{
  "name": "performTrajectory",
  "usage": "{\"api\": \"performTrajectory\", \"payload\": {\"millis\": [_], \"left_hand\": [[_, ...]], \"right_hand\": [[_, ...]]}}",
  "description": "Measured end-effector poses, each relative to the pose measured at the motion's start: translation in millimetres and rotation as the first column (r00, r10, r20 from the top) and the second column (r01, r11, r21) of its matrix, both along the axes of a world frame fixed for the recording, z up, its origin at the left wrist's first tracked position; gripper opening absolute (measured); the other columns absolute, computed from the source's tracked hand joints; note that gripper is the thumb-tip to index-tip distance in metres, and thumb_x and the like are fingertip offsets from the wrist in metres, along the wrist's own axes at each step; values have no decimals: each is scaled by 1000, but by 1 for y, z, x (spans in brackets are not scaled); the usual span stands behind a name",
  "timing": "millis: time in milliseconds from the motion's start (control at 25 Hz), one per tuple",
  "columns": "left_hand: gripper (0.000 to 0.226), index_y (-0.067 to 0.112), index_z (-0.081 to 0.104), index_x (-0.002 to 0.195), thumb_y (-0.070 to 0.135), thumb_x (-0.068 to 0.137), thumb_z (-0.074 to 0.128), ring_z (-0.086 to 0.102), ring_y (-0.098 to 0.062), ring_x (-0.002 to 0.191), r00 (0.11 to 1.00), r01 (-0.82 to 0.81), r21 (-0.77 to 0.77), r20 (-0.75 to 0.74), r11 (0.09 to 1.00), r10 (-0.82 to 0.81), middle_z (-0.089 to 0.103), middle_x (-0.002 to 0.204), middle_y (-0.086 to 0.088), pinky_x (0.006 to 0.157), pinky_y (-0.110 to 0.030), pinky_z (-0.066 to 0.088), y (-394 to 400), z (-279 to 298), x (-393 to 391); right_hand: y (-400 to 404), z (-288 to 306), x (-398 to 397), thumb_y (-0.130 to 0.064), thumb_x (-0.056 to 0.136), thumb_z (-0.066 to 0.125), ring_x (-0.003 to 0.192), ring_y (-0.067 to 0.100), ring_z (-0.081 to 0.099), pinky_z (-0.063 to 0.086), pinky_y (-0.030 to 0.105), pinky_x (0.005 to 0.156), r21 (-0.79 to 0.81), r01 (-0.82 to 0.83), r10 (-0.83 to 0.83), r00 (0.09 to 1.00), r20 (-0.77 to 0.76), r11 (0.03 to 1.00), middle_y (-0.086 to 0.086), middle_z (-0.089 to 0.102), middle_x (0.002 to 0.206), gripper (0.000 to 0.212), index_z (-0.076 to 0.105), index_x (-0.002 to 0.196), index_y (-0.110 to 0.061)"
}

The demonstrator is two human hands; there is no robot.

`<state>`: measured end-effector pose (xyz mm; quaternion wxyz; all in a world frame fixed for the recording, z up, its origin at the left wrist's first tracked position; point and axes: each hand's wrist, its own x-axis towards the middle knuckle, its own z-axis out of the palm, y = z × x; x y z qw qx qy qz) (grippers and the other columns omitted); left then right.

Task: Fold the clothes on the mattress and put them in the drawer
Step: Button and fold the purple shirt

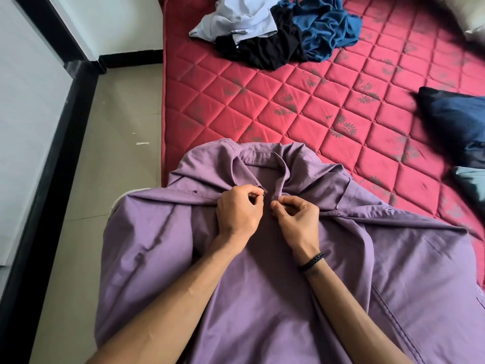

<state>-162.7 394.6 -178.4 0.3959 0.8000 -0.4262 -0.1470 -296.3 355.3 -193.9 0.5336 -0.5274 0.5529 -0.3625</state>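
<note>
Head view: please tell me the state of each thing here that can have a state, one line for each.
purple shirt: spread out, not folded, placket gathered below the collar
left hand: pinching the shirt placket
right hand: pinching the opposite placket edge
clothes pile: crumpled, unfolded, at the far end
mattress: bare red quilted top, clothes lying on it
dark blue cloth: lying at the right edge, partly out of view

Beige tiled floor (118,122); white wall (23,101), black skirting (65,143); daylight.
</note>
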Motion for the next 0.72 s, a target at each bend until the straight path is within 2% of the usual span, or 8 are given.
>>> {"api": "performTrajectory", "payload": {"millis": [80,160,280,400,600,720], "left_hand": [[18,30,79,96,30,81,69,75,-17,80,998,-10,21,56,1000,9,78,86,9,70,-37,59,0,2,-3],[17,29,79,95,27,80,71,74,-16,77,999,33,23,40,999,-34,78,82,8,69,-37,59,0,3,-7],[13,26,80,89,24,76,76,73,-5,71,997,63,-7,-52,998,-63,76,74,10,68,-33,59,1,3,-8],[12,26,81,86,24,74,78,70,3,68,987,70,-3,-143,998,-70,76,73,13,69,-29,60,0,1,-4],[9,25,82,83,24,74,81,71,3,70,958,84,-19,-275,996,-86,76,75,14,71,-29,61,1,-2,-4],[10,21,82,84,15,77,83,72,-1,70,916,71,-16,-395,997,-72,77,76,11,71,-26,61,2,-3,-3]], "right_hand": [[4,-3,1,-28,82,79,71,12,71,61,38,73,-100,-48,38,994,-99,994,-1,76,78,12,75,89,-18],[5,-4,1,-31,81,76,71,11,72,62,40,73,-129,-59,41,989,-141,990,-4,76,79,14,75,89,-20],[2,-7,0,-29,81,77,73,14,73,62,46,76,-81,-59,48,990,-129,995,-1,76,81,15,76,92,-19],[1,-8,0,-39,77,75,76,15,74,62,47,77,-49,-54,47,992,-118,997,-1,77,82,23,75,90,-20],[-1,-10,1,-32,86,71,76,19,72,60,49,76,-68,-101,90,985,-145,993,-2,75,80,10,70,88,-23],[-3,-11,-2,-30,85,72,75,17,71,60,49,78,-45,-111,108,992,-66,993,1,76,81,9,73,88,-22]]}}
